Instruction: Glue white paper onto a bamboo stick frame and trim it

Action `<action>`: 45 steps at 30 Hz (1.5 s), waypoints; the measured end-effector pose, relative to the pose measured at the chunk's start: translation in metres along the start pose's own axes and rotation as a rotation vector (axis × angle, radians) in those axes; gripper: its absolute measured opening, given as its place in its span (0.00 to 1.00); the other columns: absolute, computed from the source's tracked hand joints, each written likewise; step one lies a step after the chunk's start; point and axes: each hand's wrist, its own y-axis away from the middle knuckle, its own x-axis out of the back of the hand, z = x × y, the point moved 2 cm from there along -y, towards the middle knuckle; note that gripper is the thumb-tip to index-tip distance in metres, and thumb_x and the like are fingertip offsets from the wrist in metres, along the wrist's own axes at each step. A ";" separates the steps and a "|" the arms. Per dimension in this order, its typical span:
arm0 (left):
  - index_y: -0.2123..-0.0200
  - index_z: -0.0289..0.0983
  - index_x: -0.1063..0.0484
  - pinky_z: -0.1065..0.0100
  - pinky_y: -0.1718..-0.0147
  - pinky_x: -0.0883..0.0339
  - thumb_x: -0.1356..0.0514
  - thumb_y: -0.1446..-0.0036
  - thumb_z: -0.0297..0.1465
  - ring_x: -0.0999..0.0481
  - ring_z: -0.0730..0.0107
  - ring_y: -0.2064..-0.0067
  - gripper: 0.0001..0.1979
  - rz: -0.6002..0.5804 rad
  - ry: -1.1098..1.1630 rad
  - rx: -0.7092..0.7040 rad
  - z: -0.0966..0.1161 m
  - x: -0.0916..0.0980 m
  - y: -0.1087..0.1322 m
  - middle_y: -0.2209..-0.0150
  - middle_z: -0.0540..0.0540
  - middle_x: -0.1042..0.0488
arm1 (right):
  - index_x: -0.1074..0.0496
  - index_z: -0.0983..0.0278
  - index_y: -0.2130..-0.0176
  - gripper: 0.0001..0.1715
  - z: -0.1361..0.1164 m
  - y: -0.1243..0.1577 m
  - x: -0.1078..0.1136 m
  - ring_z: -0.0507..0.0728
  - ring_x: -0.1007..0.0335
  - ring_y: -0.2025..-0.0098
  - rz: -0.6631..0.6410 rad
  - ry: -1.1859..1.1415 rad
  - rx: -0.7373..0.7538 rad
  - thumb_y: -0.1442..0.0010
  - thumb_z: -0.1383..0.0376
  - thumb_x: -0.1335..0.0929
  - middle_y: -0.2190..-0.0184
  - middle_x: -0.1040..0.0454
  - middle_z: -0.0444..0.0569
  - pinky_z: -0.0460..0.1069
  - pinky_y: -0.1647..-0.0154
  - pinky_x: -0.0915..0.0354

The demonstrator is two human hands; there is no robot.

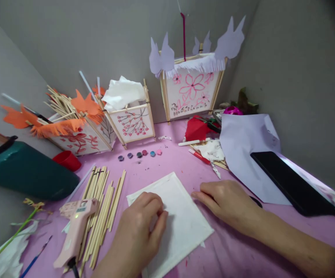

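Observation:
A white square panel (181, 220), with a raised border along its edges, lies flat and turned at an angle on the pink-purple cloth. My left hand (140, 227) is over its left part, fingers curled in and the thumb near them; the fingertips are partly hidden. Just beyond the panel's right edge, my right hand (225, 204) rests low with its fingers closed and thumb side toward the panel. What either hand holds, if anything, is hidden. Left of my left hand lie several thin wooden sticks (102, 216) and a pink hot glue gun (76, 231).
Decorated lanterns (134, 123) stand at the back, one more lantern (193, 88) hanging from a cord. Paint pots (139, 155) sit mid-table. Lilac paper (248, 154) and a black phone (291, 183) lie right. A teal container (25, 170) and a paintbrush (37, 256) are left.

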 end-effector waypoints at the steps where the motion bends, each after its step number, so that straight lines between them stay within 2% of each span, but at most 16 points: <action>1: 0.72 0.38 0.36 0.66 0.66 0.37 0.50 0.40 0.27 0.30 0.68 0.64 0.08 0.033 -0.016 0.008 -0.008 0.004 -0.002 0.68 0.47 0.30 | 0.31 0.63 0.77 0.22 0.004 0.000 -0.002 0.53 0.35 0.76 0.063 -0.006 0.013 0.35 0.57 0.39 0.80 0.29 0.45 0.49 0.73 0.52; 3: 0.74 0.38 0.39 0.68 0.71 0.40 0.49 0.42 0.26 0.32 0.70 0.70 0.08 0.108 -0.095 0.048 -0.023 0.006 -0.005 0.72 0.49 0.33 | 0.34 0.63 0.78 0.22 0.010 0.002 -0.008 0.52 0.36 0.77 0.164 -0.040 0.047 0.35 0.58 0.39 0.81 0.31 0.44 0.49 0.73 0.51; 6: 0.75 0.39 0.42 0.69 0.76 0.45 0.49 0.43 0.24 0.36 0.72 0.75 0.09 0.184 -0.236 0.067 -0.036 0.000 -0.007 0.77 0.52 0.37 | 0.37 0.64 0.79 0.22 0.012 0.007 -0.018 0.50 0.41 0.80 0.249 -0.139 0.131 0.35 0.60 0.38 0.82 0.36 0.42 0.49 0.74 0.52; 9: 0.73 0.38 0.42 0.69 0.75 0.45 0.49 0.42 0.23 0.37 0.72 0.75 0.09 0.176 -0.320 -0.030 -0.039 -0.009 -0.008 0.75 0.51 0.36 | 0.37 0.64 0.79 0.19 0.008 0.011 -0.025 0.49 0.44 0.80 0.295 -0.242 0.229 0.37 0.64 0.37 0.83 0.39 0.42 0.49 0.75 0.53; 12: 0.70 0.38 0.39 0.69 0.76 0.44 0.50 0.41 0.21 0.36 0.71 0.75 0.08 0.163 -0.346 -0.095 -0.040 -0.012 -0.010 0.75 0.51 0.36 | 0.37 0.65 0.78 0.17 0.004 0.013 -0.029 0.49 0.44 0.79 0.285 -0.327 0.283 0.38 0.68 0.36 0.82 0.39 0.42 0.49 0.74 0.53; 15: 0.61 0.35 0.36 0.69 0.76 0.40 0.50 0.40 0.21 0.33 0.70 0.74 0.07 0.195 -0.330 -0.144 -0.041 -0.011 -0.011 0.74 0.49 0.33 | 0.36 0.65 0.77 0.16 0.003 0.013 -0.030 0.49 0.44 0.78 0.269 -0.365 0.285 0.38 0.70 0.36 0.82 0.39 0.42 0.49 0.74 0.53; 18: 0.50 0.34 0.37 0.70 0.74 0.36 0.52 0.38 0.23 0.28 0.69 0.71 0.13 0.218 -0.331 -0.222 -0.040 -0.009 -0.013 0.71 0.47 0.28 | 0.37 0.65 0.78 0.16 0.003 0.013 -0.025 0.49 0.45 0.78 0.309 -0.358 0.306 0.39 0.71 0.36 0.82 0.38 0.42 0.49 0.74 0.52; 19: 0.51 0.34 0.36 0.70 0.73 0.35 0.52 0.37 0.24 0.27 0.69 0.71 0.13 0.231 -0.329 -0.236 -0.039 -0.008 -0.014 0.71 0.47 0.27 | 0.37 0.65 0.78 0.16 0.003 0.013 -0.022 0.49 0.45 0.78 0.335 -0.353 0.317 0.39 0.71 0.36 0.82 0.38 0.43 0.49 0.74 0.52; 22: 0.62 0.36 0.33 0.74 0.75 0.36 0.50 0.35 0.30 0.26 0.74 0.74 0.07 0.307 -0.294 -0.209 -0.033 -0.003 -0.014 0.73 0.50 0.25 | 0.36 0.65 0.78 0.15 0.004 0.014 -0.014 0.49 0.45 0.78 0.411 -0.326 0.334 0.39 0.71 0.36 0.82 0.37 0.44 0.49 0.74 0.51; 25: 0.70 0.37 0.34 0.76 0.80 0.40 0.47 0.36 0.35 0.28 0.78 0.81 0.12 0.353 -0.262 -0.141 -0.028 0.000 -0.011 0.80 0.54 0.27 | 0.34 0.66 0.78 0.16 0.006 0.013 -0.006 0.49 0.45 0.78 0.433 -0.305 0.326 0.38 0.70 0.36 0.82 0.37 0.44 0.48 0.74 0.50; 27: 0.74 0.37 0.34 0.75 0.82 0.44 0.46 0.38 0.37 0.31 0.78 0.83 0.14 0.345 -0.267 -0.117 -0.027 0.000 -0.008 0.83 0.55 0.31 | 0.33 0.66 0.78 0.17 0.008 0.011 -0.001 0.49 0.44 0.78 0.377 -0.322 0.343 0.37 0.68 0.37 0.82 0.37 0.44 0.48 0.74 0.49; 31: 0.75 0.37 0.32 0.74 0.82 0.45 0.45 0.39 0.37 0.33 0.77 0.83 0.14 0.304 -0.204 -0.049 -0.026 0.000 -0.004 0.85 0.55 0.33 | 0.29 0.66 0.71 0.13 0.005 0.012 0.010 0.49 0.39 0.74 0.076 -0.398 0.596 0.36 0.64 0.36 0.76 0.32 0.45 0.46 0.72 0.45; 33: 0.72 0.38 0.32 0.75 0.79 0.44 0.46 0.38 0.34 0.33 0.77 0.82 0.11 0.235 -0.101 0.003 -0.024 0.000 -0.004 0.82 0.55 0.31 | 0.28 0.66 0.69 0.12 0.002 0.015 0.014 0.50 0.37 0.71 -0.040 -0.376 0.677 0.36 0.62 0.36 0.73 0.31 0.46 0.46 0.69 0.44; 36: 0.65 0.38 0.33 0.75 0.77 0.41 0.48 0.38 0.31 0.32 0.78 0.80 0.06 0.134 0.062 0.059 -0.020 -0.001 -0.006 0.75 0.54 0.25 | 0.28 0.65 0.68 0.11 -0.004 0.023 0.013 0.51 0.38 0.68 -0.147 -0.244 0.732 0.37 0.61 0.35 0.71 0.32 0.46 0.47 0.67 0.44; 39: 0.61 0.37 0.35 0.74 0.77 0.42 0.50 0.37 0.30 0.34 0.78 0.80 0.06 0.066 0.169 0.120 -0.017 -0.005 -0.008 0.73 0.53 0.25 | 0.29 0.63 0.69 0.10 -0.009 0.030 0.007 0.52 0.41 0.67 -0.215 -0.133 0.773 0.37 0.63 0.35 0.69 0.33 0.46 0.49 0.65 0.45; 45: 0.64 0.37 0.31 0.74 0.78 0.42 0.49 0.38 0.33 0.34 0.77 0.81 0.09 0.001 0.227 0.149 -0.013 -0.013 -0.008 0.81 0.55 0.29 | 0.30 0.62 0.72 0.13 -0.012 0.032 0.001 0.51 0.46 0.69 -0.191 -0.091 0.774 0.37 0.70 0.38 0.70 0.34 0.43 0.49 0.64 0.47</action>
